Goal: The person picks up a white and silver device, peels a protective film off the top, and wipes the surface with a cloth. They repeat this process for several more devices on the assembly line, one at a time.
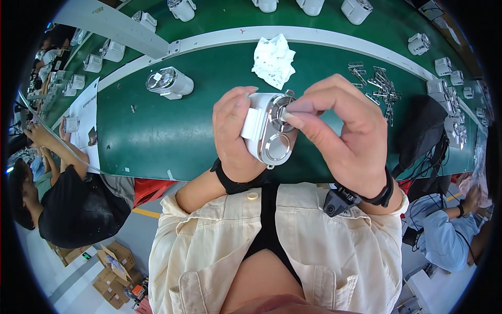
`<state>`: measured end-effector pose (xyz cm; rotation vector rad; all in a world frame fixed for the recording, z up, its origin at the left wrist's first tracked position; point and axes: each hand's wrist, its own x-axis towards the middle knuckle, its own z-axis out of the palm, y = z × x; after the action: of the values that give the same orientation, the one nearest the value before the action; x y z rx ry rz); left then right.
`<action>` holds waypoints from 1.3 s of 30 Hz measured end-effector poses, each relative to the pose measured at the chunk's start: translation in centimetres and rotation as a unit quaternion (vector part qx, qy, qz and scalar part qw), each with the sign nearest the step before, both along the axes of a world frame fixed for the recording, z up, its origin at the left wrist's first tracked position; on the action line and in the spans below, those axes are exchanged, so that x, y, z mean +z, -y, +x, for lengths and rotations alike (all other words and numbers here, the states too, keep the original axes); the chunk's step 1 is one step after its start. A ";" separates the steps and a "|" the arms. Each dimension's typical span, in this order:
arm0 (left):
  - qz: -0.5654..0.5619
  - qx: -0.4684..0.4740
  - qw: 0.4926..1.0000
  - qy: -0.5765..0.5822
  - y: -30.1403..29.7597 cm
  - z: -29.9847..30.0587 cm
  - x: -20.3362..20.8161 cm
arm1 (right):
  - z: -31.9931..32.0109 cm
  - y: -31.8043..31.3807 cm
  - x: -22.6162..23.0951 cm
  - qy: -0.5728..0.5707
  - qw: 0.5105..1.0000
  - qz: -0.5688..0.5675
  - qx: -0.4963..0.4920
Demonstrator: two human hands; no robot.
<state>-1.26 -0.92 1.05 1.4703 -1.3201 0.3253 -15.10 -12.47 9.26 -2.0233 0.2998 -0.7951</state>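
A white, rounded housing with a shiny chrome face and two round silver parts [276, 148] is held up over the near edge of the table. My left hand [233, 133] wraps round its left side and is closed on it. The thumb and forefinger of my right hand [342, 123] meet in a pinch at the upper round part; what lies between the fingertips, if anything, is too hidden to name. A small metal loop sticks out at the housing's far end. A similar white housing [181, 83] rests on the table to the left.
On the green table [157, 133] are a crumpled white cloth or paper [273, 60], a pile of small metal clips [386, 88] and a black bag [422, 128] with cables. More white housings [357, 10] line a green belt beyond a pale rail. Co-workers sit left and right.
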 end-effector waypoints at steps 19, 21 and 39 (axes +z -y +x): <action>-0.042 -0.015 0.999 -0.006 0.0 0.2 -1.5 | 1.4 0.6 -3.1 0.011 0.886 0.408 0.219; -0.009 -0.025 0.999 -0.026 -0.1 -0.2 -1.1 | 1.4 0.5 -3.2 0.011 0.887 0.407 0.220; -0.019 -0.044 0.996 -0.079 0.1 -0.6 -1.1 | 2.1 -0.8 -3.8 0.100 0.897 0.378 0.205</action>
<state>-1.87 -1.06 -0.01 1.3723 -1.2398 0.1714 -12.98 -11.65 5.43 -1.1937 0.0369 -0.4987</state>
